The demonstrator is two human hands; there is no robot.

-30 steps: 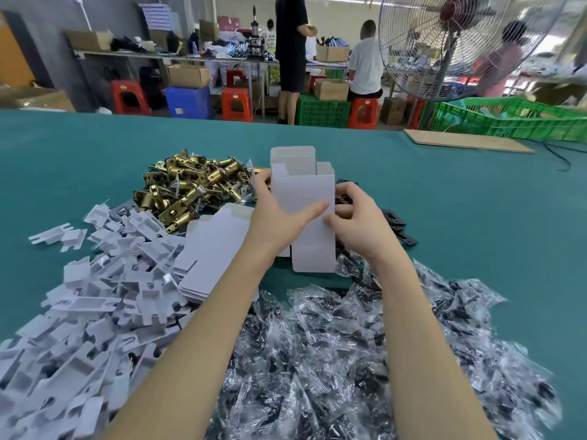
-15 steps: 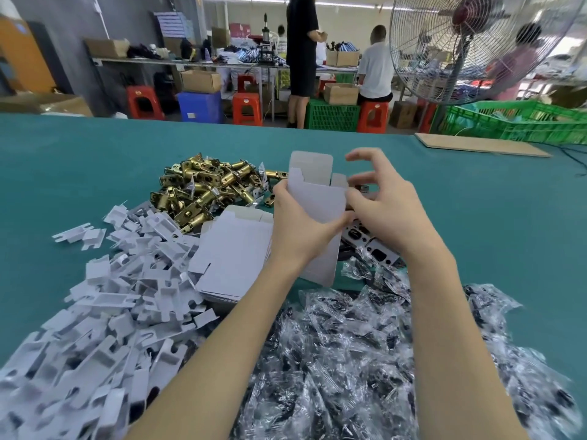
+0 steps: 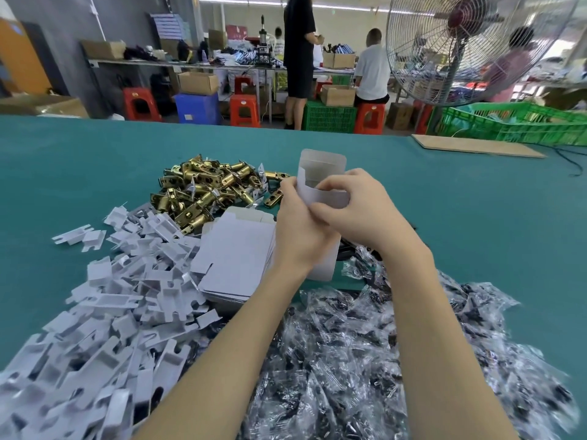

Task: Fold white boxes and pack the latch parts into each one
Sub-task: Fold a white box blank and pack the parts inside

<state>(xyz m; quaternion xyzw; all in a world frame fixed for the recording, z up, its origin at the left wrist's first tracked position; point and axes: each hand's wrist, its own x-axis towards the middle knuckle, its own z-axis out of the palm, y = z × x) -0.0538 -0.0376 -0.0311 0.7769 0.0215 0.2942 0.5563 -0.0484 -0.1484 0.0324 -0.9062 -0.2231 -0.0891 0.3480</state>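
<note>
Holding a white box (image 3: 320, 188) upright above the table (image 3: 476, 223), both hands work at its open top. The left hand (image 3: 300, 230) wraps its fingers round the box's left side; the right hand (image 3: 359, 208) grips the right side, thumb pressing a flap at the mouth. Latches (image 3: 203, 192) are heaped at ten o'clock from the box. Flat boxes (image 3: 238, 255) are stacked at eight o'clock, inserts (image 3: 104, 312) beyond them, bags (image 3: 381, 360) at six.

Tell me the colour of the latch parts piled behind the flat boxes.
Shiny brass-gold latch parts, clearest in the head view.
</note>
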